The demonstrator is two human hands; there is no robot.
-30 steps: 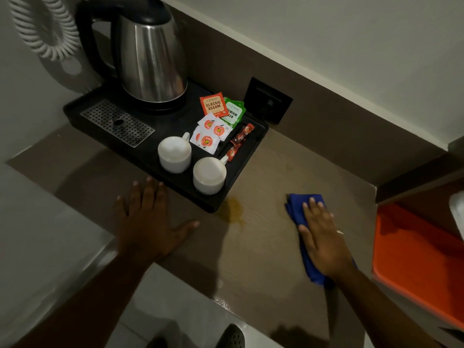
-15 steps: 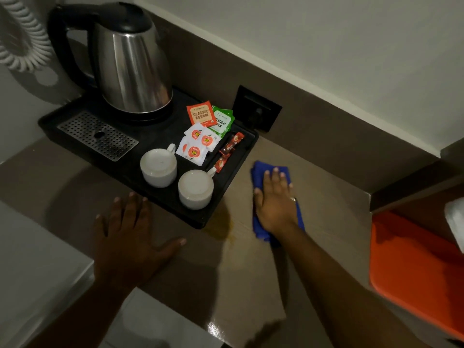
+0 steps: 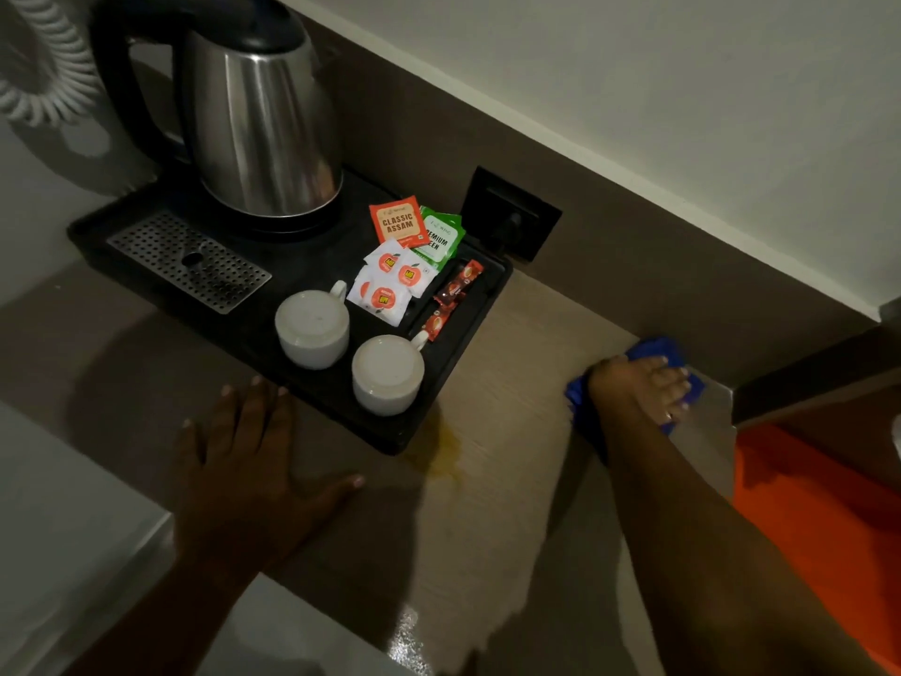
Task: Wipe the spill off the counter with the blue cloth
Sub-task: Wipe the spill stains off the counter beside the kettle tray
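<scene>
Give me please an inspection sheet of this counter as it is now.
Surface: counter, yellow spill at the tray corner, unwiped.
Job's things: blue cloth at the far right, away from the spill.
Clutter: tray with kettle, two cups, sachets.
Grips: right hand flat on the cloth; left hand flat on the counter.
Cables: coiled cord.
Surroundings: wall socket, orange surface.

Overall light: dim, warm indoor light; colours muted
Shadows: a broad soft one covers the counter (image 3: 512, 363) on the left side, around the left hand (image 3: 244, 480); the paler strip lies right of it
Glare: vertical streaks on the steel kettle (image 3: 263, 134); a wet-looking glint at the counter's near edge
Sharpness: soft and slightly grainy; packet lettering readable
Distortion: wall lines slant; edges stretched
</scene>
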